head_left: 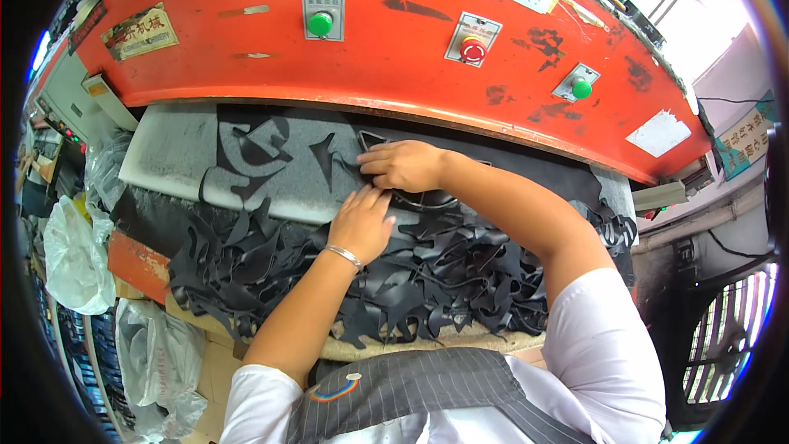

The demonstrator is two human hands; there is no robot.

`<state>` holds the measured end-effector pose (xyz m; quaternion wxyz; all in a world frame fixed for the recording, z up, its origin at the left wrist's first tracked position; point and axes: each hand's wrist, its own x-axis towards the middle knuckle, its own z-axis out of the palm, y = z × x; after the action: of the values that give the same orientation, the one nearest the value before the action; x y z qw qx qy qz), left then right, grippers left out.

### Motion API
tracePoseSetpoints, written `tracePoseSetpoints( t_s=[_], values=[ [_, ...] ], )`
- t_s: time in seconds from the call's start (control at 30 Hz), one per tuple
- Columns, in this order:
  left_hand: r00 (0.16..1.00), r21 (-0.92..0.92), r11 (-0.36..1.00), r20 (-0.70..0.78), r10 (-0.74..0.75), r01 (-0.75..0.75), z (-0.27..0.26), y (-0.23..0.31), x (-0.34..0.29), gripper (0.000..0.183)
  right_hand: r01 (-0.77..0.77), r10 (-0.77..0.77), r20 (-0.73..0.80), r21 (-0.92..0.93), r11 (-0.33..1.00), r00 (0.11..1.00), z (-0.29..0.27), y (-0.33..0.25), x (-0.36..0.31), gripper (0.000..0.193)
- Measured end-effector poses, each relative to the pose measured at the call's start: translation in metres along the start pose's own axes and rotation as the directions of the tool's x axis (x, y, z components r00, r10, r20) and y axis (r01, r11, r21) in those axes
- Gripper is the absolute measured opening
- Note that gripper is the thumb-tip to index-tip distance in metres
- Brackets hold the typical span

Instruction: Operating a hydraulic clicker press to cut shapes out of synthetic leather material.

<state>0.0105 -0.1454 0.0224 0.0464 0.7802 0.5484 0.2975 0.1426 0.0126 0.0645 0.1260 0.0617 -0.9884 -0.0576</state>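
Note:
Both my hands meet over the grey cutting bed of a red press. My right hand reaches in from the right, its fingers bent and close together over the left side of a metal-edged cutting die. Just below, my left hand stretches its fingers up to the die's lower left edge, thumb apart. Much of the die is hidden under my right hand and forearm. It lies on a black leather-like sheet. Black cut pieces and a pointed scrap lie to the left.
A heap of black offcuts fills the bed's near edge. Behind stands the red press beam with two green buttons and a red stop button. Plastic bags hang at the left.

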Motion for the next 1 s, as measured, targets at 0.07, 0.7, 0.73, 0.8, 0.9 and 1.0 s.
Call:
tracePoseSetpoints(
  t_s=[0.07, 0.7, 0.73, 0.8, 0.9, 1.0],
  values=[
    [0.993, -0.020, 0.997, 0.100, -0.066, 0.069, 0.012, -0.011, 0.000, 0.039, 0.052, -0.117, 0.248, 0.254, 0.966, 0.962, 0.009, 0.024, 0.004, 0.013],
    [0.987, -0.206, 0.967, 0.084, -0.135, 0.149, 0.031, -0.049, 0.097, 0.038, -0.963, 0.997, 0.060, 0.267, 0.026, 0.044, -0.036, 0.020, -0.206, 0.021],
    [0.983, -0.195, 0.968, 0.124, -0.138, 0.161, 0.035, -0.049, 0.099, 0.036, -0.962, 0.997, 0.073, 0.274, -0.003, 0.017, -0.030, 0.017, -0.208, 0.021],
    [0.989, -0.168, 0.980, 0.121, -0.081, 0.101, 0.041, -0.052, 0.099, 0.033, -0.958, 0.996, 0.077, 0.277, -0.067, -0.048, -0.020, 0.013, -0.212, 0.021],
    [0.993, -0.168, 0.984, 0.110, -0.036, 0.054, 0.044, -0.057, 0.100, 0.030, -0.937, 0.988, 0.096, 0.318, -0.147, -0.123, -0.014, 0.011, -0.212, 0.025],
    [0.988, -0.166, 0.985, 0.155, -0.017, 0.043, 0.039, -0.056, 0.101, 0.030, -0.856, 0.983, 0.132, 0.486, -0.175, -0.126, -0.019, 0.000, -0.217, 0.041]
  ],
)
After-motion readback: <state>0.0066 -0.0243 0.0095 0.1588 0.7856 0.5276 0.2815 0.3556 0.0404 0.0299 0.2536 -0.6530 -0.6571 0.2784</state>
